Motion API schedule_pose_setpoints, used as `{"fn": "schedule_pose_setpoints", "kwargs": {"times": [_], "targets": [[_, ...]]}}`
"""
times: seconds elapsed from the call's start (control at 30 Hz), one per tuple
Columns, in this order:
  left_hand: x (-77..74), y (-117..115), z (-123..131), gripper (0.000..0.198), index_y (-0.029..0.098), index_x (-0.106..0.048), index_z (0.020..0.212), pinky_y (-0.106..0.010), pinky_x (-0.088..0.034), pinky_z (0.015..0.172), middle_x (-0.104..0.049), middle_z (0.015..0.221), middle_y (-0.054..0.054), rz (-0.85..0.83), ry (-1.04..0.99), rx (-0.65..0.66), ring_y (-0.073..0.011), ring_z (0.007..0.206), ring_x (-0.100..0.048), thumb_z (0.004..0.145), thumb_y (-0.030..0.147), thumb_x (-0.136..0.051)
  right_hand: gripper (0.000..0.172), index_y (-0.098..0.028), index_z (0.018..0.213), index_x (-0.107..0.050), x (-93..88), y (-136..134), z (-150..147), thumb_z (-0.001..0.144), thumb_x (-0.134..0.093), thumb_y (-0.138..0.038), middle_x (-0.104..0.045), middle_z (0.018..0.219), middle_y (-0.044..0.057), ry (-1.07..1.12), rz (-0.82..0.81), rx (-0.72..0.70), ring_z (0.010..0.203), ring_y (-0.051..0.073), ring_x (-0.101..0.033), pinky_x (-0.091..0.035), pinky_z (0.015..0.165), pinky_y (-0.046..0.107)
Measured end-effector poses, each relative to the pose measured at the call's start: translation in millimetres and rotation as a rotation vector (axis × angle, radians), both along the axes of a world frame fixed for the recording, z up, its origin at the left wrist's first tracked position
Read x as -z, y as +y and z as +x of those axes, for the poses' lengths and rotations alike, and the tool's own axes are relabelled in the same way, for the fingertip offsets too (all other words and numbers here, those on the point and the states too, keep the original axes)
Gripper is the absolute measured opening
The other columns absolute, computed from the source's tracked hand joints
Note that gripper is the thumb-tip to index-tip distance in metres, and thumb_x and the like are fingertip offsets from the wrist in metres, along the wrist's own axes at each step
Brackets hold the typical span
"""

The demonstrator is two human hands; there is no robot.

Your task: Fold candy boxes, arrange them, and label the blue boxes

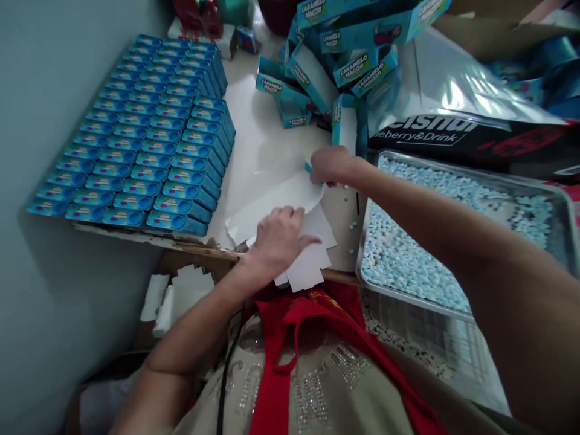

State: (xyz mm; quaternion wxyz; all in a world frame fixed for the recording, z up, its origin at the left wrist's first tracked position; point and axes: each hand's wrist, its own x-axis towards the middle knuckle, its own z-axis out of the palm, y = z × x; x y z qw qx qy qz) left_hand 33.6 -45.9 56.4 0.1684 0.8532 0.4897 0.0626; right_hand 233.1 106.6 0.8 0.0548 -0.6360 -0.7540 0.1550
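Observation:
Flat white cardboard box blanks (278, 202) lie in a loose pile near the table's front edge, white side up. My left hand (281, 235) rests flat on them, fingers stretched and thumb out to the right. At the far right corner of the top blank, my right hand (330, 164) is closed around its edge, where a bit of turquoise print shows. That corner is curled up slightly. My right fingertips are partly hidden. Just beyond stands an open turquoise box (345, 124) marked "Caramelo Macizo".
Rows of small blue packs (149, 130) fill the table's left side. More open turquoise boxes (317, 75) are heaped at the back. On the right, a metal tray (362, 257) holds pale blue candies (412, 260). Loose candies dot the table beside it. White cardboard pieces (193, 290) sit below the front edge.

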Motion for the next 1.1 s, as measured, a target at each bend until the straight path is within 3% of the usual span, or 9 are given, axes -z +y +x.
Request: {"fn": "schedule_pose_setpoints", "kwargs": {"times": [0.1,0.23,0.37,0.47,0.53,0.67,0.83,1.0,1.1], "targets": [[22.3,-26,-8,0.02,0.019,-0.076,0.11,-0.041,-0.05,0.082,-0.073,0.106,-0.016,0.021,0.058,-0.068,-0.0334,0.105,-0.064,0.097,0.032,-0.069,0.035,-0.015,0.061,-0.072,5.4,-19,13,0.082,-0.078,-0.043,-0.056,0.046,0.006,-0.152,-0.321,-0.076,0.064,0.025,-0.067,-0.052,0.072,0.038],[46.9,-14,-38,0.026,0.022,-0.08,0.1,-0.039,-0.048,0.077,-0.074,0.097,-0.013,0.055,0.022,-0.037,-0.0297,0.097,-0.066,0.104,0.033,-0.057,0.057,-0.018,0.06,-0.07,-4.7,-51,17,0.096,-0.059,-0.062,-0.056,0.046,0.005,-0.036,-0.528,-0.1,0.053,0.021,-0.063,-0.051,0.062,0.033],[50.9,17,-56,0.048,0.02,-0.08,0.092,-0.033,-0.043,0.069,-0.073,0.091,-0.01,-0.014,-0.066,0.084,-0.0233,0.088,-0.065,0.107,0.052,-0.048,0.057,-0.016,0.077,-0.073,-29.8,-94,20,0.105,-0.047,-0.057,-0.07,0.07,0.012,-0.058,-0.125,0.081,0.075,0.025,-0.07,-0.049,0.072,0.034],[46.3,36,-55,0.057,0.018,-0.076,0.079,-0.03,-0.042,0.07,-0.07,0.087,-0.008,-0.077,-0.153,0.127,-0.0197,0.086,-0.063,0.109,0.053,-0.042,0.039,-0.017,0.108,-0.073,-30.0,-135,16,0.109,-0.045,-0.043,-0.075,0.102,0.015,0.028,0.313,-0.104,0.099,0.028,-0.067,-0.049,0.086,0.039],[42.9,43,-51,0.052,0.019,-0.073,0.073,-0.029,-0.041,0.07,-0.069,0.086,-0.005,-0.18,-0.178,0.145,-0.0173,0.081,-0.061,0.107,0.049,-0.047,0.03,-0.019,0.119,-0.071,-17.4,-157,10,0.108,-0.045,-0.032,-0.072,0.117,0.015,0.049,0.422,-0.29,0.109,0.028,-0.063,-0.048,0.094,0.042],[39.7,51,-45,0.044,0.02,-0.073,0.073,-0.03,-0.04,0.071,-0.07,0.084,-0.004,-0.312,-0.127,0.085,-0.0176,0.078,-0.06,0.103,0.045,-0.053,0.032,-0.02,0.123,-0.071,10.8,-175,3,0.105,-0.045,-0.016,-0.071,0.118,0.014,0.014,0.418,-0.407,0.112,0.028,-0.06,-0.048,0.096,0.043],[40.0,54,-47,0.042,0.019,-0.072,0.073,-0.03,-0.039,0.072,-0.07,0.08,-0.004,-0.39,-0.158,0.084,-0.0181,0.079,-0.061,0.1,0.047,-0.054,0.036,-0.021,0.139,-0.062,9.9,-165,19,0.108,-0.051,-0.035,-0.072,0.123,0.014,0.27,0.47,-0.178,0.114,0.029,-0.063,-0.05,0.099,0.046],[41.0,49,-49,0.04,0.019,-0.07,0.07,-0.03,-0.036,0.069,-0.069,0.078,-0.003,-0.336,-0.235,0.083,-0.0159,0.074,-0.058,0.097,0.045,-0.057,0.031,-0.021,0.114,-0.073,6.7,-160,29,0.109,-0.048,-0.037,-0.077,0.102,0.01,0.295,0.305,-0.386,0.1,0.025,-0.067,-0.049,0.096,0.041],[47.5,47,-49,0.043,0.018,-0.067,0.066,-0.03,-0.031,0.065,-0.065,0.073,-0.002,-0.281,-0.249,0.036,-0.0148,0.068,-0.053,0.097,0.047,-0.057,0.031,-0.02,0.108,-0.075,13.3,-154,20,0.11,-0.045,-0.029,-0.078,0.095,0.008,0.234,0.176,-0.282,0.088,0.023,-0.066,-0.045,0.091,0.038]]}}
